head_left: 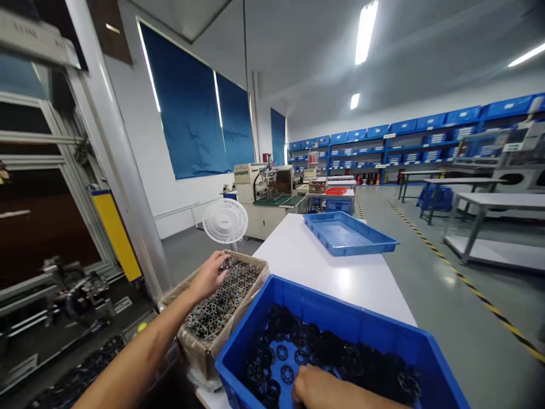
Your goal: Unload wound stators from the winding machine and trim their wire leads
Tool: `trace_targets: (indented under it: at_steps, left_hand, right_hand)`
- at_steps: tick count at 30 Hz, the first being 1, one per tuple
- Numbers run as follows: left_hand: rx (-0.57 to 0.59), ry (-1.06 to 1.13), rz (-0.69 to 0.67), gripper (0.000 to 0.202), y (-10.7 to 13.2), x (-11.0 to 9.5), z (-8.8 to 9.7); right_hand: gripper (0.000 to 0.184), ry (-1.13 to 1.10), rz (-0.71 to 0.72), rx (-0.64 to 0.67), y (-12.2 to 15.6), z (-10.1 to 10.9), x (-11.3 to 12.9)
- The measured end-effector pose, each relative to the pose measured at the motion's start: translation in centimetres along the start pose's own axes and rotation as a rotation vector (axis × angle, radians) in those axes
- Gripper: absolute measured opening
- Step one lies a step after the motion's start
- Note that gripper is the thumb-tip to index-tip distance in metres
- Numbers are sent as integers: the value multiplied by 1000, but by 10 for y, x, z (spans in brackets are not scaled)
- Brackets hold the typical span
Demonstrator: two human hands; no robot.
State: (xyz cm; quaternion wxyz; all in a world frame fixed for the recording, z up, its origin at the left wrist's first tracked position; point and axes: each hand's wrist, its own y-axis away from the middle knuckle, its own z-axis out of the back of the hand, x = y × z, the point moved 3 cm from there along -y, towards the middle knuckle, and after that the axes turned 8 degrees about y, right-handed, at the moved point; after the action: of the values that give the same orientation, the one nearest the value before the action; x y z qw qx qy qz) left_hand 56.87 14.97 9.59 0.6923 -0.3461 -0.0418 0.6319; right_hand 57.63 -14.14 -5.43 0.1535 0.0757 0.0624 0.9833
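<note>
My left hand (pixel 212 274) reaches into a cardboard box (pixel 200 346) full of black round plastic parts (pixel 221 301); its fingers curl around some of those parts near the box's far corner. My right hand (pixel 317 387) rests inside a blue plastic bin (pixel 374 326) at the bottom of the view, fingers bent down among more black round parts (pixel 340 355). What the right fingers hold is hidden.
The bin sits on a white table (pixel 323 267), which also carries a shallow blue tray (pixel 347 233) further back. A small white fan (pixel 225 221) stands behind the box. A metal machine frame (pixel 55 227) is at left; shelves of blue bins (pixel 426 139) line the far wall.
</note>
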Motion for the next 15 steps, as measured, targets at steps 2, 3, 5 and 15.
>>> trace_targets:
  at_steps: [2,3,5,15]
  left_hand:
    - [-35,66,-42,28,33,-31,22]
    - [-57,97,-46,27,53,-44,31]
    - [-109,204,-11,26,97,-68,44]
    - [-178,1181,440,42,229,-152,22]
  right_hand:
    - [17,17,-21,-78,-2,8,2]
    - [16,19,-32,-119,-3,13,3]
    - [16,1,-45,-203,-3,26,7]
    - [18,-492,461,-1006,40,120,121]
